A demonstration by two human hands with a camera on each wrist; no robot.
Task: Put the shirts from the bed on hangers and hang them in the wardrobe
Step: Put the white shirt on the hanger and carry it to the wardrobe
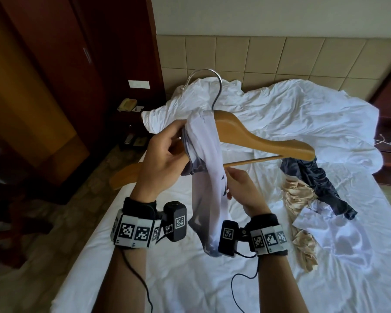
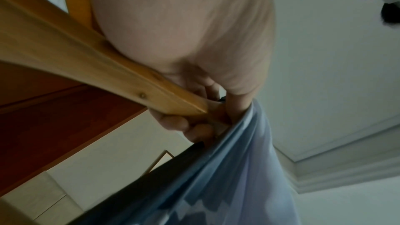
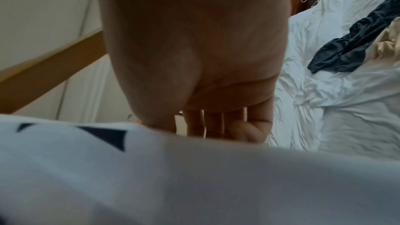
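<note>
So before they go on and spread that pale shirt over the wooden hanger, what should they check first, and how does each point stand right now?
1. Hanger held firmly: ok. The left hand grips the wooden hanger on its left arm.
2. Shirt in hand: ok. The right hand holds the pale shirt below the crossbar.
3. Shirt spread over both shoulders: not ok. It is bunched near the neck, and the hanger's right arm is bare.
4. Metal hook free of fabric: ok.
5. Collar or neck opening found: cannot tell.
6. Other garments waiting: ok. The dark garment and the beige garment lie on the bed.
</note>
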